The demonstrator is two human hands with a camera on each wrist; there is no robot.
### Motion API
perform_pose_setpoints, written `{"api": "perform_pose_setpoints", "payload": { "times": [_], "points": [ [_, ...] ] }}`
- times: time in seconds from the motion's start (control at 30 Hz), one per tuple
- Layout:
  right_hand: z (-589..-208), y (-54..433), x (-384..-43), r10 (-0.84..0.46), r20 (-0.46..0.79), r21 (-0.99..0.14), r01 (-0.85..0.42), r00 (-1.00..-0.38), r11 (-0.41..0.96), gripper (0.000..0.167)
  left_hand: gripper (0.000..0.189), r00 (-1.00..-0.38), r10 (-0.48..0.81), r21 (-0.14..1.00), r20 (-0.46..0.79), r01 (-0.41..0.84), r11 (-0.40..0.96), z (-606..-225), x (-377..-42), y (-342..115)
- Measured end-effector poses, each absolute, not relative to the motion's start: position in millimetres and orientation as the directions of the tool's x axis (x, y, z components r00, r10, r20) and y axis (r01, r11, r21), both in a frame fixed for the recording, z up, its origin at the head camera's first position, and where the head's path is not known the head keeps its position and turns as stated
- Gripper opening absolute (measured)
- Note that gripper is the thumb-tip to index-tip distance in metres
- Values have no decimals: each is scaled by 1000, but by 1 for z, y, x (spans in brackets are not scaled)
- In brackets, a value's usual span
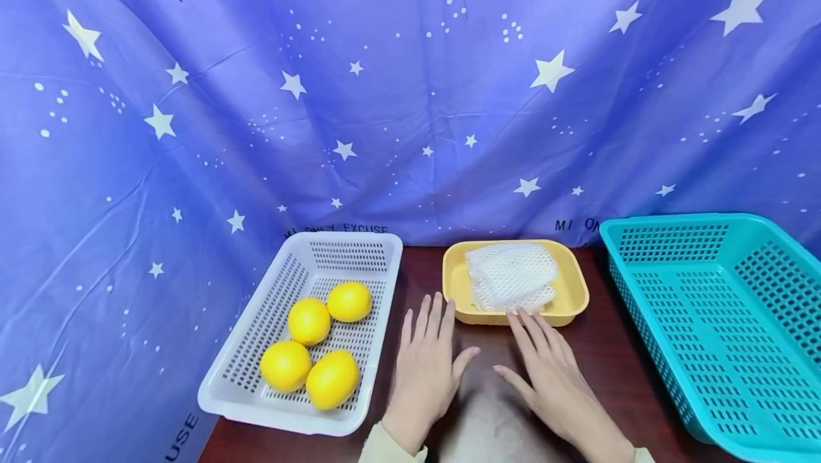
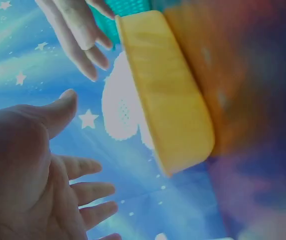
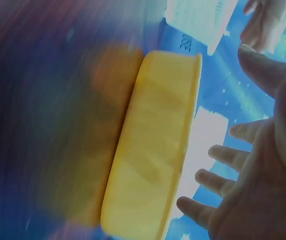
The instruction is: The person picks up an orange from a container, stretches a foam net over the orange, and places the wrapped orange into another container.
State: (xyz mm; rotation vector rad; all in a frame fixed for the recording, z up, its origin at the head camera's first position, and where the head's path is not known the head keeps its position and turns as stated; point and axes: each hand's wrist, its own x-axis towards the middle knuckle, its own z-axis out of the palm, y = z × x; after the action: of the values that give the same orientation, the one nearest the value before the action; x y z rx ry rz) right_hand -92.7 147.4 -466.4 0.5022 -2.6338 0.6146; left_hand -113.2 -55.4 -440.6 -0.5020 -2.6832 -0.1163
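My left hand (image 1: 426,370) is held with fingers straight and thumb spread, between the white basket and the yellow tray (image 1: 452,285). My right hand (image 1: 551,381) has its fingers extended in front of that tray, fingertips near its front rim; whether they touch it I cannot tell. Neither hand holds anything. White foam net sleeves (image 1: 513,274) lie piled in the tray. In the left wrist view the tray's outer side (image 2: 168,90) faces the open palm; the right wrist view shows the tray (image 3: 150,140) beside the right fingers.
A white perforated basket (image 1: 240,406) at the left holds several yellow lemon-like fruits (image 1: 333,379). On the right stands a teal perforated basket (image 1: 695,306). A blue star-patterned cloth (image 1: 410,92) hangs behind the dark reddish table (image 1: 474,406).
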Motion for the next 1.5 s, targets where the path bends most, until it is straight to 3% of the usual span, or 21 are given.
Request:
{"api": "perform_pose_setpoints", "payload": {
  "times": [0.4, 0.7, 1.13, 1.3, 1.5],
  "points": [
    [-463, 93, -96, -299, 389, -452, -463, -872, 763, 78, 71, -887, 289, -2, 359, 309, 951, -412, -108, -75],
    [-460, 66, -99, -305, 378, -548, -477, -874, 687, 74, 67, -913, 223, 93, 341, 268, 959, -401, -100, -97],
    [-465, 38, -104, -297, 338, -614, -449, -893, 649, 66, 47, -893, 102, 193, 438, 205, 960, -406, -93, -137],
    [-466, 18, -105, -287, 353, -625, -453, -890, 636, 54, 43, -926, 10, 265, 377, 118, 957, -405, -91, -151],
    [-462, 1, -102, -266, 327, -696, -421, -907, 581, 50, 46, -963, -38, 258, 266, 33, 966, -403, -89, -164]
  ]
}}
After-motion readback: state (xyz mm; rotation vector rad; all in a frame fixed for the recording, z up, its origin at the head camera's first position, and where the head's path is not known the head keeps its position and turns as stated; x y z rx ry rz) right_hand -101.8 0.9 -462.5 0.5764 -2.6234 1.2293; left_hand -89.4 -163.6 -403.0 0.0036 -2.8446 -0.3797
